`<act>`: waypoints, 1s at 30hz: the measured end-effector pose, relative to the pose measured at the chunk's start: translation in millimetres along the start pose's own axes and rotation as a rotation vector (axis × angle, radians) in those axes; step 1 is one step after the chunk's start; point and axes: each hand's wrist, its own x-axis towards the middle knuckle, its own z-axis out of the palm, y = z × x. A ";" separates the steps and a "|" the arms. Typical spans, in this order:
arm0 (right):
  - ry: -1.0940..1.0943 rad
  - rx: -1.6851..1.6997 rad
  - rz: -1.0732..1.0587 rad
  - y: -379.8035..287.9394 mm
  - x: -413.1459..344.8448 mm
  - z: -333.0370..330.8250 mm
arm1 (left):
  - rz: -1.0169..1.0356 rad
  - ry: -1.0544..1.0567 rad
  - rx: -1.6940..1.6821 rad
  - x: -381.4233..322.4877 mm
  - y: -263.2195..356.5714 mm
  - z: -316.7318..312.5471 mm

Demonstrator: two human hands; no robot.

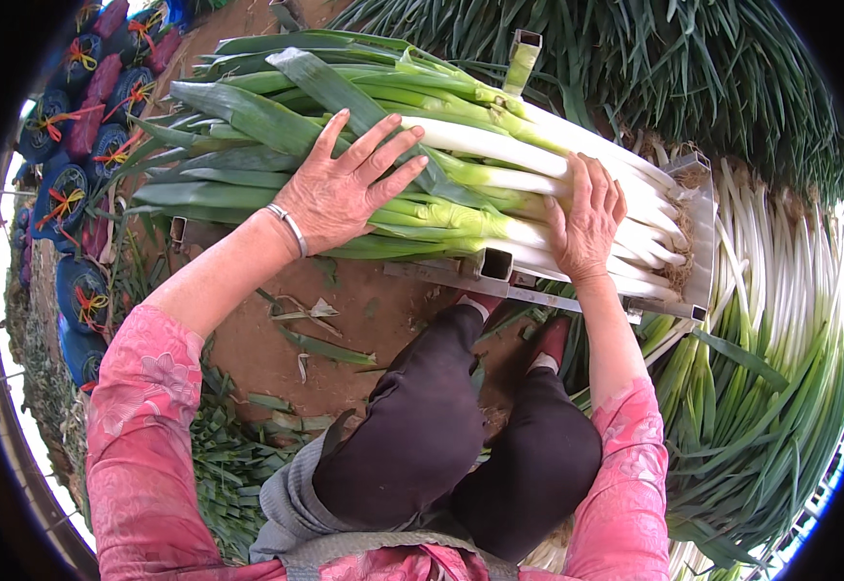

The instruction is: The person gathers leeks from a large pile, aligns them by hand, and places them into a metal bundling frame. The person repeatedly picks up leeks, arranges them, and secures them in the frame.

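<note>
A thick bundle of leeks (pixel 458 167) lies across a metal frame (pixel 538 292) before me, leaves to the left and white stalks to the right. My left hand (pixel 346 189) rests on the green leaves with its fingers spread. Over the white stalks, my right hand (pixel 587 218) is curved, thumb apart from the bent fingers, taking hold from above. The root ends (pixel 683 240) sit close to the frame's upright metal end plate (pixel 703 232). A square metal post (pixel 522 62) rises behind the bundle. Under both palms, the stalks and leaves are hidden.
More leeks are heaped at the far side (pixel 611 58) and to the right (pixel 763 348). Blue and red net bundles (pixel 66 203) with orange ties line the left. Leaf scraps (pixel 320 345) litter the soil floor (pixel 248 385). My knees (pixel 422 421) are below the frame.
</note>
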 end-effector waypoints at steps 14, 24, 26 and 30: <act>-0.021 0.003 0.008 -8.8 5.5 3.2 | 0.057 0.110 0.035 -5.0 -17.2 8.4; -0.052 0.070 0.095 0.5 1.6 10.0 | -0.206 -0.102 -0.402 21.0 14.7 -31.8; -0.036 0.065 0.105 1.7 2.9 11.1 | -0.212 0.026 -0.215 44.3 40.3 -12.3; 0.028 0.071 0.087 -0.7 0.3 10.8 | -0.253 0.029 -0.077 86.7 61.4 30.4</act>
